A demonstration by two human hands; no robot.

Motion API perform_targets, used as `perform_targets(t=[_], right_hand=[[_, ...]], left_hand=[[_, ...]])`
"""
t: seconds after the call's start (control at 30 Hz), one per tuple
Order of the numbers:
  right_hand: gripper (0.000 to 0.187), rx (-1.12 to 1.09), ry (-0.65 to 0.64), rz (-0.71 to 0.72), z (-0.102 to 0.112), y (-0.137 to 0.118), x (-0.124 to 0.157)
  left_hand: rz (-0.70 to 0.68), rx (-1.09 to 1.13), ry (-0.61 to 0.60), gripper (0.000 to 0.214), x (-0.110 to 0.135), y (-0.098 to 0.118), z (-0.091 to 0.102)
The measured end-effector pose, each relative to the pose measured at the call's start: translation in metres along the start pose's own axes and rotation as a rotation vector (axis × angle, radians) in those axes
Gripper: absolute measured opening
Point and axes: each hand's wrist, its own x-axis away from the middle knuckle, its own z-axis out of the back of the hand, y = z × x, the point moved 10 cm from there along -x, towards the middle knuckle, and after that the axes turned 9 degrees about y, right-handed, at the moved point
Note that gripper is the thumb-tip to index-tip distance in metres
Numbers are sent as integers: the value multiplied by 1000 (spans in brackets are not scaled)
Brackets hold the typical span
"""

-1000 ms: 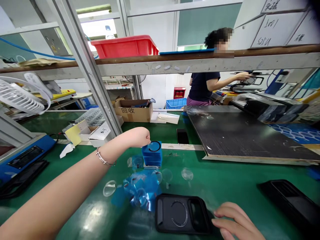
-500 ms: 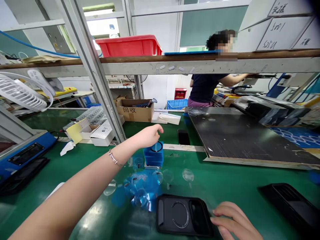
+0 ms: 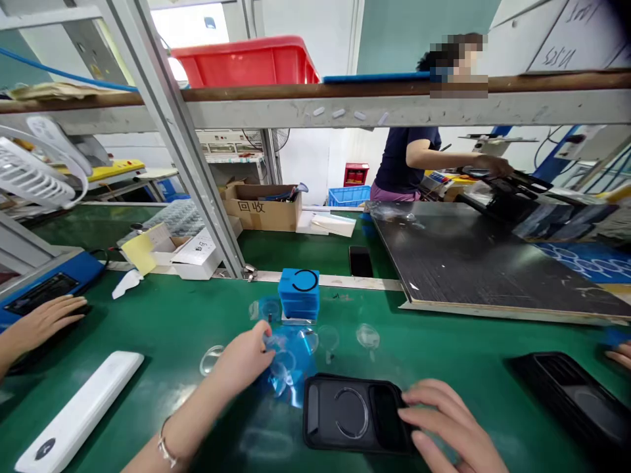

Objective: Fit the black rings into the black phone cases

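A black phone case lies flat on the green mat, with a pale, broken ring on its back. My right hand grips its right end, fingertips over the edge. Above the loose blue and clear film pieces is my left hand, fingers curled in. What that hand holds, if anything, is hidden. Behind the pile stands a stack of blue film sheets, a black ring showing on the top sheet.
Another person's hand is at the left, another hand at the right edge. A white elongated device lies front left, another black case at right. A metal post and dark board stand beyond.
My left hand has come back from the blue stack toward me, down over the film pile. My right fingers reach further onto the case. The white device and neighbouring hands now show.
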Motion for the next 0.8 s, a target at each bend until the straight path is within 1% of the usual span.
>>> perform_targets(t=[0.03, 0.07, 0.13, 0.17, 0.2, 0.23, 0.27, 0.33, 0.4, 0.47, 0.53, 0.63, 0.7, 0.8], right_hand=[[16, 7, -82, -33, -12, 2, 0], [25, 17, -183, -68, -26, 4, 0], [53, 43, -388, -154, -52, 9, 5], [66, 58, -479, -197, -62, 13, 8], [74, 71, -551, -238, -71, 16, 12], [76, 81, -597, -273, -76, 19, 15], [74, 86, -618, -304, -80, 22, 17], [68, 84, -603, -347, -81, 28, 19], [67, 75, -577, -367, -80, 33, 20], [67, 77, -575, -366, -79, 34, 21], [67, 98, -585, -354, -78, 33, 21], [65, 137, -557, -290, -72, 29, 16], [60, 148, -501, -225, -65, 25, 11], [50, 163, -404, -157, -55, 22, 7]], left_hand=[[7, -52, 14, 20, 4, -4, -8], [10, -96, 33, 19, 6, -6, -12], [7, -145, 77, 19, 9, -2, -10], [2, -148, 98, 19, 9, 0, -5], [-8, -137, 117, 18, 8, 4, 3], [-20, -112, 134, 17, 6, 7, 12], [-34, -74, 152, 17, 4, 11, 23], [-54, 28, 206, 28, -6, 18, 48], [-64, 135, 282, 43, -20, 25, 73], [-80, 227, 327, 55, -40, 33, 88], [-112, 297, 306, 56, -61, 42, 91], [-172, 350, 247, 46, -86, 54, 88], [-220, 347, 237, 40, -93, 61, 89], [-307, 281, 254, 32, -91, 74, 98]])
